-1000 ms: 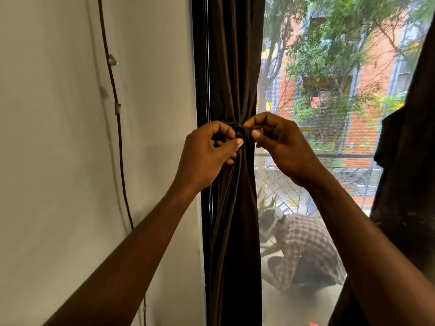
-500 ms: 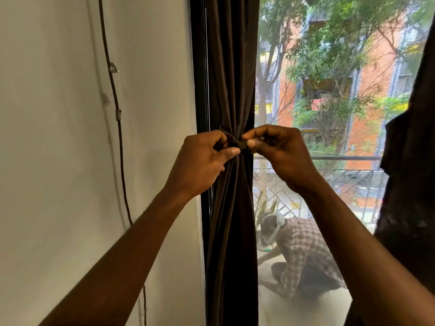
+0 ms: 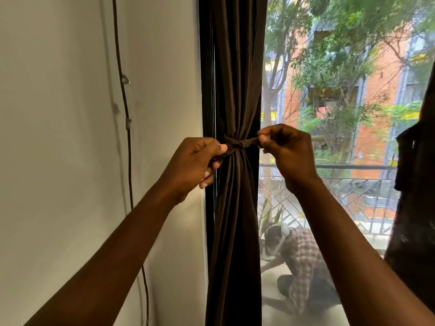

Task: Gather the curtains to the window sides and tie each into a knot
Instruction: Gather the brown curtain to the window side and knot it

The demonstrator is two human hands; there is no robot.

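Note:
A dark brown curtain (image 3: 235, 67) hangs bunched at the left side of the window. A brown tie band (image 3: 240, 144) wraps its waist with a small knot in the middle. My left hand (image 3: 193, 165) grips the band's left end just left of the knot. On the other side, my right hand (image 3: 284, 149) pinches the right end, and the band is stretched taut between them. A second dark curtain (image 3: 416, 184) hangs at the right edge of the window, partly out of view.
A cream wall (image 3: 70, 137) fills the left, with a thin dark cable (image 3: 124, 114) clipped down it. Behind the window screen, a person in a checked shirt (image 3: 303, 262) crouches on a balcony with a metal railing (image 3: 353, 184).
My hands were close together at the knot; now they have moved apart, left and right, drawing the band's ends out tight around the curtain.

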